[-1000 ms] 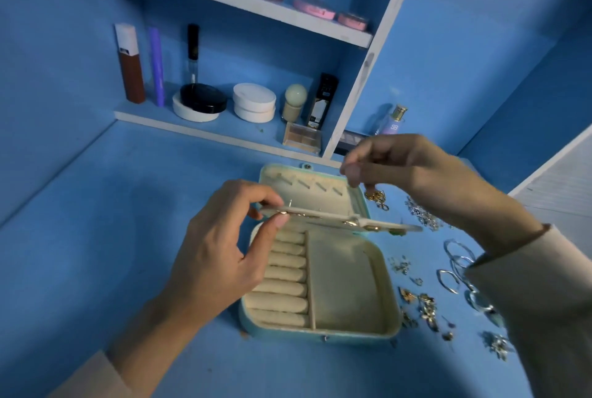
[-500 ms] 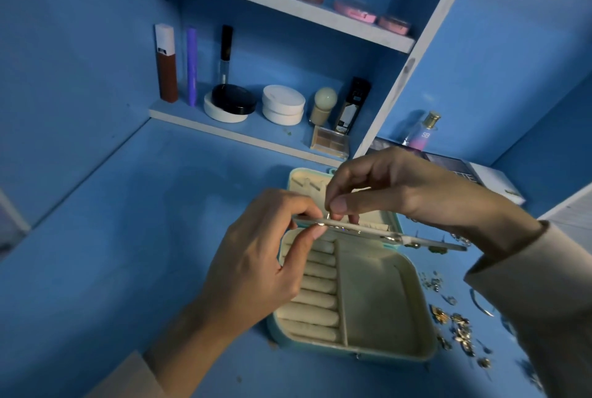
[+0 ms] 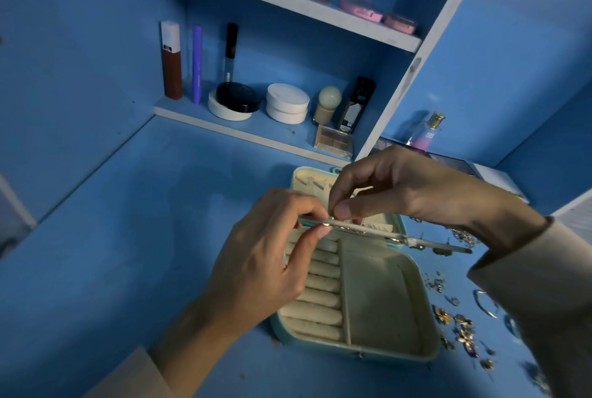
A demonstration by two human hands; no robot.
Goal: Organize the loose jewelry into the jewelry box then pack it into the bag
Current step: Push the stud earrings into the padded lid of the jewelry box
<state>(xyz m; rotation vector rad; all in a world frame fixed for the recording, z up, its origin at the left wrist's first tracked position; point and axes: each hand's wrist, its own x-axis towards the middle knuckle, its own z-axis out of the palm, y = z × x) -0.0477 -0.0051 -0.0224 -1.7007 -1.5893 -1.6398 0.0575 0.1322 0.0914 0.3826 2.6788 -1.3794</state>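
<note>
- Holding the earring panel (image 3: 378, 232) by its left end: left grip (image 3: 266, 256), thumb and forefinger pinched on the edge, other fingers curled underneath.
- Panel is a thin cream flap, seen nearly edge-on, roughly level, running from frame centre out to the right, above the jewelry box (image 3: 431, 311).
- Right grip (image 3: 400, 192) comes in from the right over the panel. Thumb and forefinger are narrow, pinching a small gold piece (image 3: 330, 221) right at the panel's top edge. Too small to tell what it is.
- The two pinches are almost touching, just right of the left grip's fingertips.
- A few mounted earrings (image 3: 397, 240) show along the panel's right half, posts sticking up and bits hanging below.
- Box sits open on the blue table (image 3: 128, 237), centre-low in frame, directly under both grips. Teal shell, cream lining.
- Ring rolls (image 3: 320, 288) fill the box's left side, partly behind the left grip. The right compartment is plain lining.
- Lid (image 3: 307, 179) stands up at the back, mostly hidden behind the right grip.
- Loose jewelry (image 3: 461, 330) is scattered on the table at lower right, beside the box's right wall and below the right sleeve (image 3: 544, 285).
- Shelf (image 3: 205, 119) at upper centre carries cosmetics. Perfume bottle (image 3: 427, 131) stands at upper right, behind the right grip.
</note>
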